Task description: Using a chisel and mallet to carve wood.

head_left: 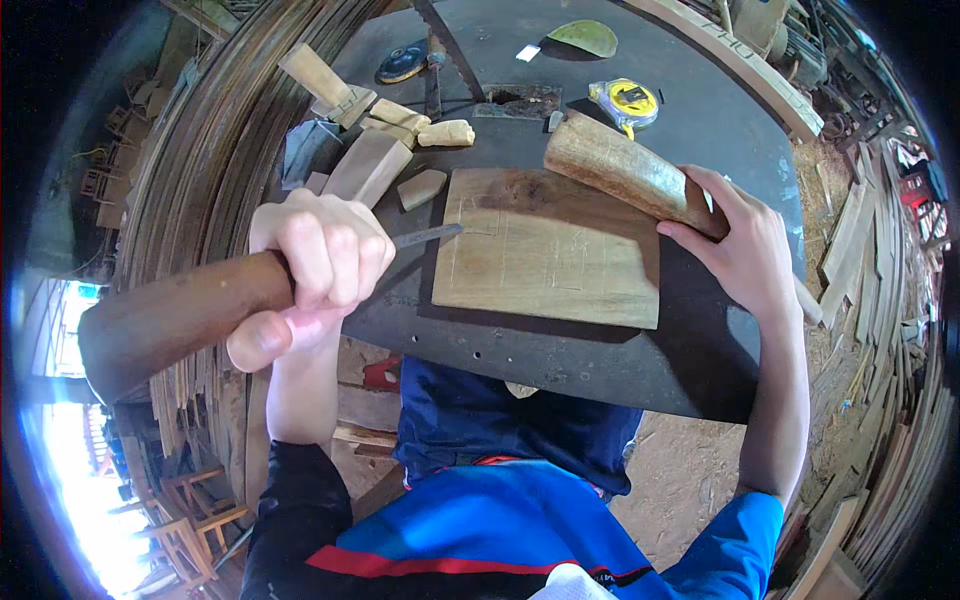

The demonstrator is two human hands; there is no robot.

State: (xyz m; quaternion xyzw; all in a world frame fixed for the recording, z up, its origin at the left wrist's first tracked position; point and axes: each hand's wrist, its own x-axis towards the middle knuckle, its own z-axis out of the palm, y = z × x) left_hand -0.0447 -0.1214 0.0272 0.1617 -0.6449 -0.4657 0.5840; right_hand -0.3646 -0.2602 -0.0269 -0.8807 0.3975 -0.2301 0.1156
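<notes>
My left hand (325, 265) is closed around a chisel; its thick brown wooden handle (185, 315) points left toward the camera. The narrow metal blade (428, 236) reaches over the left part of a flat wooden board (550, 260). Whether the tip touches the wood I cannot tell. Thin lines are marked on the board, and a shadow falls across its far part. On the right, my right hand (740, 235) grips one end of a worn, round wooden club (625, 165), which slants over the board's far right corner.
On the dark table (700, 360) lie wood blocks (368, 168), a yellow tape measure (628, 103), a saw blade (450, 45), a round disc (402, 63) and a greenish oval piece (583, 38). Long planks (215, 190) are stacked along the left. Wood strips (870, 260) cover the floor at right.
</notes>
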